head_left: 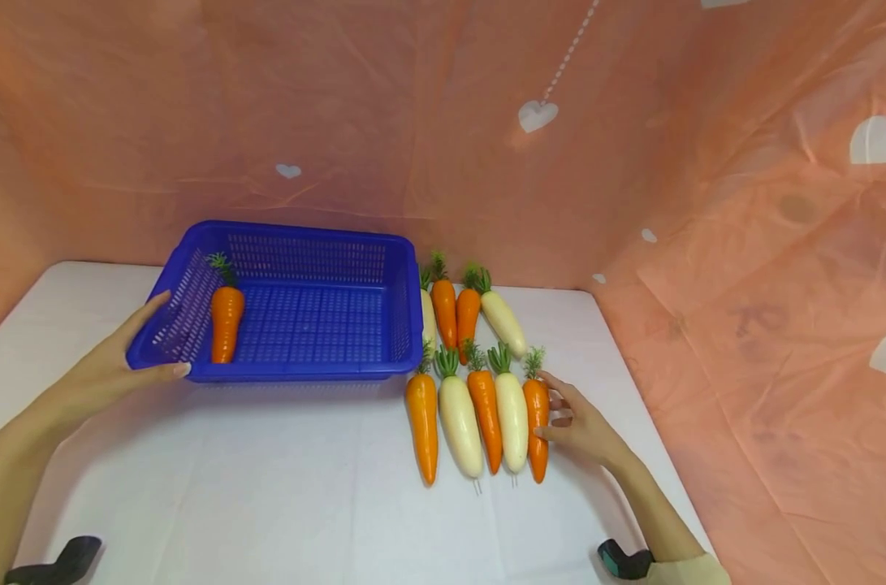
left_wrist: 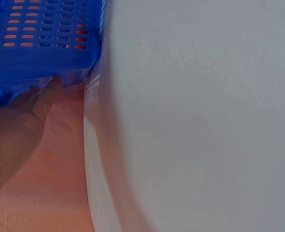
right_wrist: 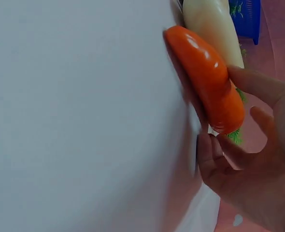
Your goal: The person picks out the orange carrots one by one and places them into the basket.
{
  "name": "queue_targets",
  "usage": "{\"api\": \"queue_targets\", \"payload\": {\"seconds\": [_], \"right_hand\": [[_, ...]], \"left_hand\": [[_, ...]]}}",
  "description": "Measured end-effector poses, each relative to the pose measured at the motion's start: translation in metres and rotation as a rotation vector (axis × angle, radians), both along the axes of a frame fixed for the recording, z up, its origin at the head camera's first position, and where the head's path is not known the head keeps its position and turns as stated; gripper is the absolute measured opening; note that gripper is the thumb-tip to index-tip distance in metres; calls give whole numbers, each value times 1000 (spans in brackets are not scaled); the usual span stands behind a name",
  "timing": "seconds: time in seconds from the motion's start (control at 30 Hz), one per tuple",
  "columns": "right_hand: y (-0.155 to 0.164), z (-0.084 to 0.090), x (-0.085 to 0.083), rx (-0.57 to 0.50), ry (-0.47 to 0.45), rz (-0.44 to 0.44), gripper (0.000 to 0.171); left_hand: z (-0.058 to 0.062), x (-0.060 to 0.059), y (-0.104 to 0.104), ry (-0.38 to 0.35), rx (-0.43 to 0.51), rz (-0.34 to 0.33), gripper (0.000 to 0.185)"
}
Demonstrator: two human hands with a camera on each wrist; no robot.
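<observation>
A blue plastic basket (head_left: 307, 372) stands on the table, with one orange carrot (head_left: 226, 318) lying inside at its left end. My left hand (head_left: 139, 345) grips the basket's front left corner, thumb over the front rim and fingers along the left side. On the right lies a front row of carrots and white radishes. My right hand (head_left: 577, 418) is beside the rightmost carrot (head_left: 537, 422). Its thumb touches that carrot, while the other fingers sit loosely bent along the right side, not wrapped around it. A white radish (head_left: 514, 422) lies just left of this carrot.
A second row behind holds carrots (head_left: 445, 313) and white radishes (head_left: 504, 323), partly beside the basket's right wall. White cloth covers the table (head_left: 282, 479). An orange sheet with white hearts (head_left: 538, 116) hangs behind and to the right.
</observation>
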State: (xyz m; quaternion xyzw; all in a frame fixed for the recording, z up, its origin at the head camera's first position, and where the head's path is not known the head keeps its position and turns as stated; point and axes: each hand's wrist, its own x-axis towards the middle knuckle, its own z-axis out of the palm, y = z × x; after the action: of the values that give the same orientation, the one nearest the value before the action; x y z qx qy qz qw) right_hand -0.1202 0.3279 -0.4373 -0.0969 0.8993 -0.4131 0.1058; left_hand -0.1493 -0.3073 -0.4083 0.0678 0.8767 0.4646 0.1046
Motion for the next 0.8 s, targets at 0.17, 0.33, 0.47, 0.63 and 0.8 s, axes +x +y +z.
{"api": "queue_targets", "payload": {"seconds": [0.17, 0.33, 0.47, 0.63, 0.8], "right_hand": [[-7, 9, -8, 55, -61, 51, 84], [-18, 14, -15, 51, -163, -1, 80], [-18, 13, -17, 85, -184, -76, 77], [-15, 22, -22, 13, -226, -124, 77], [-17, 36, -33, -66, -201, -100, 78]], "left_hand": [[0, 0, 0, -31, -6, 3, 101], [0, -1, 0, -18, 4, 6, 101], [3, -1, 1, -5, -1, 7, 100], [4, 0, 3, 10, 2, 6, 101], [4, 2, 2, 3, -5, 8, 103]]}}
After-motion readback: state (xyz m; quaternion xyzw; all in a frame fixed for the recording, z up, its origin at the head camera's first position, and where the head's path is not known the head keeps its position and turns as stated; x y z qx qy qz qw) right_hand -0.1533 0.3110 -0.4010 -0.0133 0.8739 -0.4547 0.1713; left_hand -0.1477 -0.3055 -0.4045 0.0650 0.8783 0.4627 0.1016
